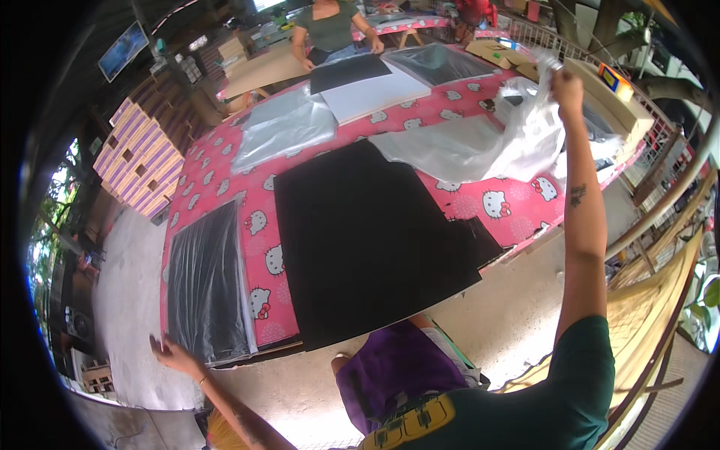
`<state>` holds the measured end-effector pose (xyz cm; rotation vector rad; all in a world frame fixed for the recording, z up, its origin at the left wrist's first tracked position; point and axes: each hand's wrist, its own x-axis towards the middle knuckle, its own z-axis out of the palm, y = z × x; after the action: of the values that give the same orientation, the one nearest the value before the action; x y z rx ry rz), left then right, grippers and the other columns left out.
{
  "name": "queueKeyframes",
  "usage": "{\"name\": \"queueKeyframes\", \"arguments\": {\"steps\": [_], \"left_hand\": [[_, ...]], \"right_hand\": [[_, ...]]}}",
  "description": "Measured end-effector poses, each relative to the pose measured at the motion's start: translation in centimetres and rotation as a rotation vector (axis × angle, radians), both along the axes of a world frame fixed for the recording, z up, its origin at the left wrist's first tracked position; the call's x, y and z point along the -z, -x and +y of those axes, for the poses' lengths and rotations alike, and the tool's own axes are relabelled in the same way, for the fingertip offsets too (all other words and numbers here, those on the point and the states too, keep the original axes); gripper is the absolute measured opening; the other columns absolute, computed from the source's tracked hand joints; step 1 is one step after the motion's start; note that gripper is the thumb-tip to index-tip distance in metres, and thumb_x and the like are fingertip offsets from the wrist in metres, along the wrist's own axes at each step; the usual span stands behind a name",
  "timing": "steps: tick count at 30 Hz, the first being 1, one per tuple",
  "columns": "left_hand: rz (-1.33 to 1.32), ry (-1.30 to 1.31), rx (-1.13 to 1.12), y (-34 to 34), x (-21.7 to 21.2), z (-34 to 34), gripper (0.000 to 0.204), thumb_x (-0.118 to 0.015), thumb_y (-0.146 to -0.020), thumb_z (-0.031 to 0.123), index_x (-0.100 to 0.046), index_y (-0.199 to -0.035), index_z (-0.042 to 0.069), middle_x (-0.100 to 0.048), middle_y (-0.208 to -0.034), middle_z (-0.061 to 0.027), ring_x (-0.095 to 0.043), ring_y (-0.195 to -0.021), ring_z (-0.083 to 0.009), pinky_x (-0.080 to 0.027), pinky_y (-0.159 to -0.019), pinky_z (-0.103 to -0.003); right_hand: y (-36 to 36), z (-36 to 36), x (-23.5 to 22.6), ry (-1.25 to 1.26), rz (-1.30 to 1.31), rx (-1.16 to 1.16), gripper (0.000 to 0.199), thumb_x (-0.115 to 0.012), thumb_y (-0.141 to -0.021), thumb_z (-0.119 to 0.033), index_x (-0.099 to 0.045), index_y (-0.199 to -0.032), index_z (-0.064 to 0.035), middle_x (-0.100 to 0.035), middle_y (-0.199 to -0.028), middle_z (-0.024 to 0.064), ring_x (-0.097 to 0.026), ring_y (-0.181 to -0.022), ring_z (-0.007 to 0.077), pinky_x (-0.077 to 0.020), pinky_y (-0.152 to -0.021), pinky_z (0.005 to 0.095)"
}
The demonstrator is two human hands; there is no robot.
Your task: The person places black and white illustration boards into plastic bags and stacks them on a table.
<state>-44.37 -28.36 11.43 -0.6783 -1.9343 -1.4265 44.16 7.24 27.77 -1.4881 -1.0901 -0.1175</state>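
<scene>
My right hand [568, 88], arm stretched toward the far right, is closed on a clear plastic bag [531, 124]. The plastic hangs crumpled from it and trails flat across the tabletop to the left. My left hand [177, 357] is low at the left, just off the table's near corner, with its fingers apart and nothing in them. Closest to it lies a black sheet in clear plastic [206, 281]. In front of me a large black sheet [367, 247] lies flat at the table's near edge, covering part of another dark sheet [476, 238].
A pink patterned cloth [259, 225] covers the table. Clear plastic bags [289, 124] lie beyond. Across the table a person [330, 30] handles a black sheet [351, 73] over a white one [386, 94]. Stacked boxes [139, 157] stand left; a long carton [619, 105] sits right.
</scene>
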Motion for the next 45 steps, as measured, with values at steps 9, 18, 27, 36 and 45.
{"name": "queueKeyframes", "arguments": {"steps": [9,18,27,36,45], "left_hand": [[-0.469,0.073,1.342,-30.6,-8.7,8.2,0.031,-0.052,-0.097,0.023,-0.058,-0.115,-0.002,-0.064,-0.103,-0.0123,-0.061,-0.098,-0.0178,-0.048,-0.085,-0.031],[-0.802,-0.483,1.467,-29.4,-7.0,10.8,0.016,-0.05,-0.098,0.019,-0.055,-0.091,0.005,-0.054,-0.071,-0.0025,-0.057,-0.069,-0.0143,-0.05,-0.072,-0.032],[-0.791,-0.812,1.142,-19.6,-10.0,7.7,0.01,-0.049,-0.097,0.02,-0.052,-0.099,0.01,-0.052,-0.08,0.0006,-0.052,-0.075,-0.0123,-0.047,-0.076,-0.031],[-0.146,0.186,1.439,-32.2,-8.4,8.1,0.016,-0.057,-0.09,0.006,-0.056,-0.105,0.003,-0.061,-0.093,-0.0136,-0.062,-0.082,-0.0268,-0.049,-0.075,-0.033],[-0.062,-0.2,0.836,-28.7,-6.5,7.9,0.013,-0.059,-0.092,0.01,-0.05,-0.093,0.0,-0.058,-0.067,-0.0134,-0.056,-0.051,-0.0288,-0.043,-0.048,-0.034]], "right_hand": [[32.9,-15.7,-0.4,0.179,0.183,-1.436,0.018,-0.061,-0.091,-0.014,-0.063,-0.107,-0.0066,-0.063,-0.086,-0.0012,-0.058,-0.076,0.008,-0.0497,-0.064,0.0257],[35.9,-20.5,8.9,-0.051,-0.967,-0.961,0.059,-0.07,-0.078,-0.017,-0.048,-0.133,-0.0141,-0.04,-0.14,0.0167,-0.043,-0.125,0.0315,-0.038,-0.098,0.0481],[12.6,-1.1,18.9,0.7,-0.982,0.036,0.058,-0.061,-0.079,-0.015,-0.045,-0.134,-0.0154,-0.046,-0.133,0.0146,-0.055,-0.112,0.0303,-0.0453,-0.092,0.0465],[37.3,-18.1,9.9,0.42,0.227,-1.723,0.049,-0.068,-0.084,-0.014,-0.048,-0.127,-0.0013,-0.052,-0.127,0.015,-0.052,-0.117,0.0237,-0.0423,-0.096,0.04],[40.4,-20.6,12.9,0.247,0.838,-1.64,0.024,-0.058,-0.091,-0.01,-0.056,-0.112,0.0024,-0.065,-0.103,0.0138,-0.065,-0.093,0.0218,-0.0536,-0.083,0.0342]]}}
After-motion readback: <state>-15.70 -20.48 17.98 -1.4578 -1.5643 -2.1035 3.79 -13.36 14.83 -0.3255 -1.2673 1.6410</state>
